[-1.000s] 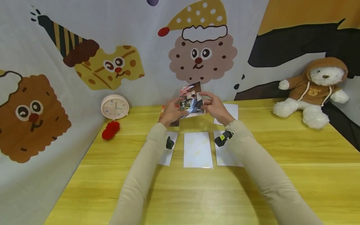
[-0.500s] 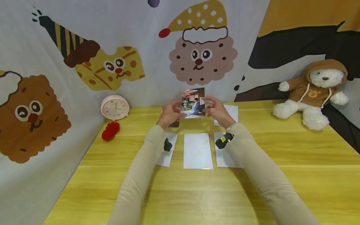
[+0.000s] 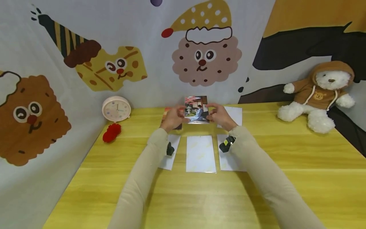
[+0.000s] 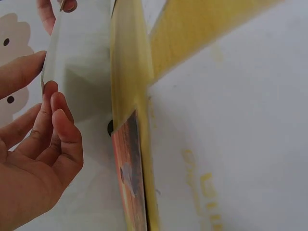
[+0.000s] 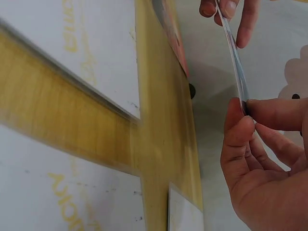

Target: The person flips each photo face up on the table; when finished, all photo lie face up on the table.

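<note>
A photo print [image 3: 196,109] of a seated figure in blue beside a garden is held upright near the back edge of the table, picture side toward me. My left hand [image 3: 173,117] pinches its left edge between thumb and fingers. The opposite edge is pinched by my right hand [image 3: 220,116]. In both wrist views the print appears edge-on, and the left wrist view shows its pale back [image 4: 54,45] above the table. Partly behind my left hand lies another picture card [image 4: 129,173] in orange and dark tones, face up.
White sheets lie in front: a middle one [image 3: 201,154], a left one [image 3: 172,159] and a right one [image 3: 231,162] under my forearms. Another white sheet [image 3: 235,115] is behind my right hand. A clock [image 3: 116,109], a red fuzzy object [image 3: 112,133] and a teddy bear [image 3: 323,95] flank them.
The photo print has gone from tilted to level and come down toward the table, with both hands lowering along with it. The sheets and other objects have stayed put.
</note>
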Demonstrator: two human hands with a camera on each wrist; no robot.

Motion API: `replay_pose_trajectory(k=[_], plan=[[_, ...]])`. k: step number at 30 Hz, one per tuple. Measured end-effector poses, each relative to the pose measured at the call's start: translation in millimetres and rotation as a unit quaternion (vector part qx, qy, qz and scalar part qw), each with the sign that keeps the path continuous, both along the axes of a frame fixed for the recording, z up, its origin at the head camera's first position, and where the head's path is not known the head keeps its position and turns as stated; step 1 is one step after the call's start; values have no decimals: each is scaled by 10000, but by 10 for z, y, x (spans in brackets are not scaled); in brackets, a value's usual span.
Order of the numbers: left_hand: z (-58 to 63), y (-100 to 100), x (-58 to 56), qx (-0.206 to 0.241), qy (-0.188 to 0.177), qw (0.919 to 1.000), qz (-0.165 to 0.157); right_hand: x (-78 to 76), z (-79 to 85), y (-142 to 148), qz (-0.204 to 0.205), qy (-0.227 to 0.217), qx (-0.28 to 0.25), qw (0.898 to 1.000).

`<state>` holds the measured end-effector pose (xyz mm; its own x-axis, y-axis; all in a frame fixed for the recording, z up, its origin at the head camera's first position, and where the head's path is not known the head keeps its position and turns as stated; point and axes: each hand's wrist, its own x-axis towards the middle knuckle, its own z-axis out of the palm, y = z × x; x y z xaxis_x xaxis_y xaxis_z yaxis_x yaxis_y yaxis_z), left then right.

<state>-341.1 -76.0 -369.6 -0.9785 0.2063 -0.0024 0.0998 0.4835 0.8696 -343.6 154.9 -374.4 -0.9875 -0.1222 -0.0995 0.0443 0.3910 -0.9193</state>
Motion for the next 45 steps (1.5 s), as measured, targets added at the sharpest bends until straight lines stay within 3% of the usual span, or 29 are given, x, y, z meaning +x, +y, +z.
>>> replay_pose_trajectory(k=[14,26,45], plan=[[-27,-31,-79,-356,49,9992,-170,10,57,-4,2,-150,386,9991],[-33,-19,-36,-402,-390,9984,-94,-21,-6,-31,37,-199,800,9966],[-140,7,-52,-1581,-358,9867,-113,-61,-143,-98,120,-35,1433,9896]])
